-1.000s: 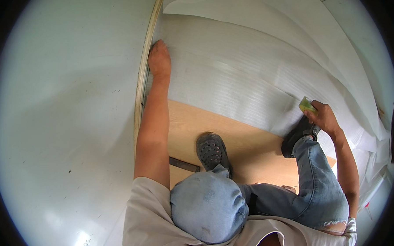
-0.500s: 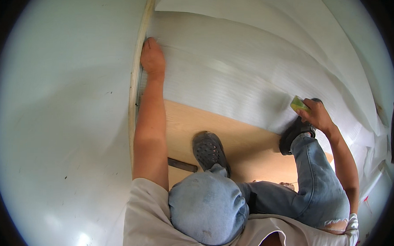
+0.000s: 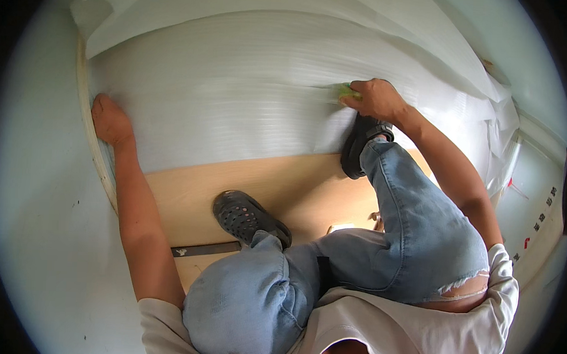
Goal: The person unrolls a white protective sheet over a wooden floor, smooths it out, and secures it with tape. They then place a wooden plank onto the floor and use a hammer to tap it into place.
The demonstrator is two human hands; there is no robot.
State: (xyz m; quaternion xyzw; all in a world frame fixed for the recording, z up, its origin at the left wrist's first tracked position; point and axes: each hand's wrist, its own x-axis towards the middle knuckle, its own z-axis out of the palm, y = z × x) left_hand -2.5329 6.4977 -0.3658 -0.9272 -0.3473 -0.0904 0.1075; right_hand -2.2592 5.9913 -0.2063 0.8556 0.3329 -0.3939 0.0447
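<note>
A thin white foam sheet (image 3: 224, 86) covers the floor ahead of me and overlaps a pale wood board (image 3: 189, 173). At the sheet's left edge, next to a light wooden strip (image 3: 84, 83) along the wall, my left hand (image 3: 112, 120) presses down with fingers curled. Whether it pinches the sheet's edge is hidden. Farther right, my right hand (image 3: 377, 99) grips a small yellow-green flat piece (image 3: 347, 93) low against the foam. The fingers cover part of it, and its kind is not clear.
My feet in dark clogs stand on the floor, the left clog (image 3: 241, 214) on the board, the right clog (image 3: 359, 145) at the sheet's edge. A dark flat bar (image 3: 205, 249) lies on the board by my left arm. Loose foam folds (image 3: 498, 117) bunch at right.
The view has shifted to the right. My right hand has moved left and farther away over the sheet with the yellow-green piece; my left hand stays at the sheet's left edge.
</note>
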